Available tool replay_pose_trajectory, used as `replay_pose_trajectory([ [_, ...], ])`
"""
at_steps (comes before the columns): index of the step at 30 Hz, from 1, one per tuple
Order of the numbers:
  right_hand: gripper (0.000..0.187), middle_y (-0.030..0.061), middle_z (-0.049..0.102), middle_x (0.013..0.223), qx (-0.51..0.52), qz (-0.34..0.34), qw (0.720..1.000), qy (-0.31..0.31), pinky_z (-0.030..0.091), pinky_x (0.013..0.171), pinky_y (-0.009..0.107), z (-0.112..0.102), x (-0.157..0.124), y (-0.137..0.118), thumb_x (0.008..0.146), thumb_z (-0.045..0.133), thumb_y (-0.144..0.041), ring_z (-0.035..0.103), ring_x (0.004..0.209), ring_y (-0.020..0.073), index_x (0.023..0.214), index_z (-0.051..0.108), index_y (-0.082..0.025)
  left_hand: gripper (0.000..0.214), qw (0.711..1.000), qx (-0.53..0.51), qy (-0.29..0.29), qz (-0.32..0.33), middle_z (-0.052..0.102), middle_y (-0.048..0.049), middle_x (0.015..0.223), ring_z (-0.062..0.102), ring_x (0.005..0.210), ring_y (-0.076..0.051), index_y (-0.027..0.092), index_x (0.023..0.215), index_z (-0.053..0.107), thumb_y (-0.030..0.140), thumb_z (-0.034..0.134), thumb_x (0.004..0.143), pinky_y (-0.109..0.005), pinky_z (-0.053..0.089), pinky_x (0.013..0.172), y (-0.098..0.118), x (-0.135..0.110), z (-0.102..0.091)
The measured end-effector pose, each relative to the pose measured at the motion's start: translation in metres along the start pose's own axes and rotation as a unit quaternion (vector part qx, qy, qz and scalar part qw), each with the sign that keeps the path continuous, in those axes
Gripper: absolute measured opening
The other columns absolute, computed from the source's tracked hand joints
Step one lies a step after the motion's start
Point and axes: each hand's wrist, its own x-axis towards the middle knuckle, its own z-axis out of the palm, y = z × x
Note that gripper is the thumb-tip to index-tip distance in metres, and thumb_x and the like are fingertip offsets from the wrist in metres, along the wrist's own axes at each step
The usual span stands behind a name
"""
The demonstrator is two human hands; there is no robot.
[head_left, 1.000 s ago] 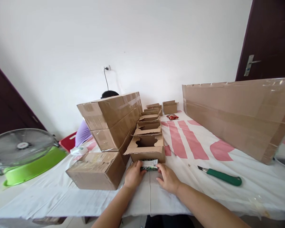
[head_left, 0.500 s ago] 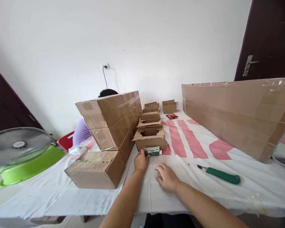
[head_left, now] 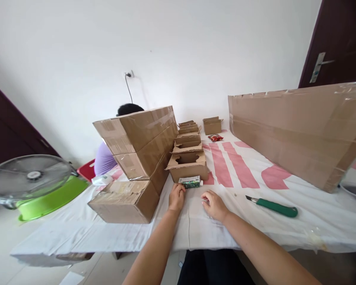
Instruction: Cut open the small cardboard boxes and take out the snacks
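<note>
A small green-and-white carton (head_left: 190, 182) lies on the white cloth-covered table (head_left: 255, 221), right in front of an open small cardboard box (head_left: 187, 168). My left hand (head_left: 177, 196) rests just below the carton's left end. Its fingers are curled, with the tips at or close to the carton and not wrapped round it. My right hand (head_left: 213, 204) lies on the cloth a little to the right, loosely bent and holding nothing. It is apart from the carton.
More open small boxes (head_left: 188, 136) run back in a row. Taped cartons (head_left: 139, 138) are stacked at left, with another carton (head_left: 126, 200) in front. A long cardboard box (head_left: 299, 126) stands at right. A green-handled knife (head_left: 273, 206), a fan (head_left: 29, 178) and a person (head_left: 106, 158) are nearby.
Both hands held the carton near the table edge. My left hand pushed it forward to the open box, then drew back slightly. My right hand let go and rests on the cloth.
</note>
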Motion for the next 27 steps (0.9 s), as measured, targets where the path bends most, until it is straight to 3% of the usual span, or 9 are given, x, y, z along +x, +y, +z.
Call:
replay_pose_trajectory([
  [8,0.016,0.0021,0.063,0.087,0.018,0.005,1.000,0.006,0.051,0.076,0.028,-0.004,0.000,-0.002,0.077,0.057,-0.005,0.062,0.078,0.0152,0.083,0.059,-0.020,0.025,0.993,-0.074,-0.067,-0.055,0.066,-0.0055,0.103,0.066,0.087,-0.017,0.014,0.108,0.062,0.035,0.058,0.095,-0.037,0.057,0.077,-0.003,0.000,0.005],
  [18,0.015,0.0010,0.063,0.083,0.017,0.006,1.000,-0.005,0.048,0.072,0.027,-0.004,0.001,-0.002,0.077,0.057,-0.004,0.060,0.075,0.0146,0.079,0.060,-0.019,0.026,0.983,-0.113,-0.108,-0.092,0.065,-0.0072,0.111,0.065,0.095,-0.020,0.015,0.113,0.061,0.033,0.059,0.094,-0.040,0.056,0.083,0.000,0.002,0.007],
  [24,0.015,0.0013,0.064,0.085,0.020,0.004,1.000,-0.004,0.049,0.073,0.026,-0.002,0.001,0.000,0.077,0.058,-0.004,0.061,0.076,0.0143,0.081,0.060,-0.019,0.025,0.981,-0.121,-0.131,-0.079,0.068,-0.0065,0.105,0.067,0.092,-0.019,0.015,0.109,0.063,0.035,0.058,0.095,-0.040,0.056,0.084,0.005,-0.002,0.007],
  [27,0.017,0.0025,0.065,0.089,0.024,0.004,1.000,0.003,0.050,0.076,0.028,-0.001,0.001,0.001,0.079,0.059,-0.005,0.063,0.080,0.0148,0.089,0.061,-0.019,0.021,0.980,-0.129,-0.147,-0.043,0.072,-0.0064,0.099,0.069,0.094,-0.019,0.016,0.112,0.062,0.025,0.054,0.094,-0.038,0.055,0.090,0.017,-0.009,0.006],
])
